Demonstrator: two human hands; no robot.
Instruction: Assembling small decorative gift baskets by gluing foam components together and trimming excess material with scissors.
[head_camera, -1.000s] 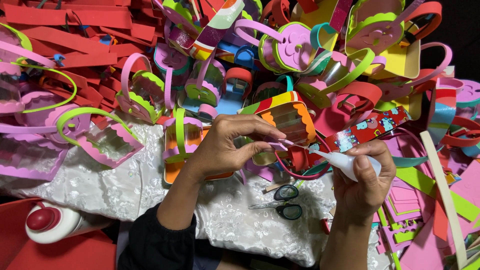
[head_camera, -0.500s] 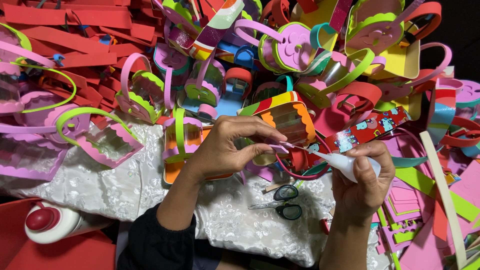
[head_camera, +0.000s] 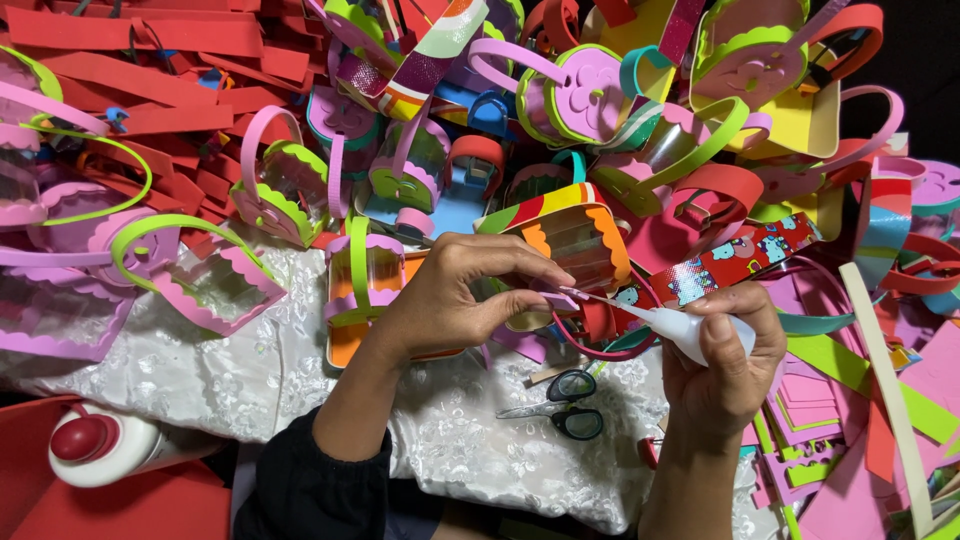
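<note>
My left hand (head_camera: 455, 300) pinches a small pink foam piece (head_camera: 562, 297) between thumb and fingers, just in front of an orange-edged foam basket (head_camera: 585, 240). My right hand (head_camera: 725, 365) grips a white glue bottle (head_camera: 690, 332); its thin nozzle points left and touches the pink piece. Both hands hover above a white lace cloth (head_camera: 230, 390).
Black-handled scissors (head_camera: 565, 405) lie on the cloth below the hands. A white bottle with a red cap (head_camera: 105, 445) lies at lower left. Heaps of coloured foam baskets (head_camera: 590, 95) and red foam strips (head_camera: 160, 40) fill the back. Pink and green foam sheets (head_camera: 850, 440) sit at right.
</note>
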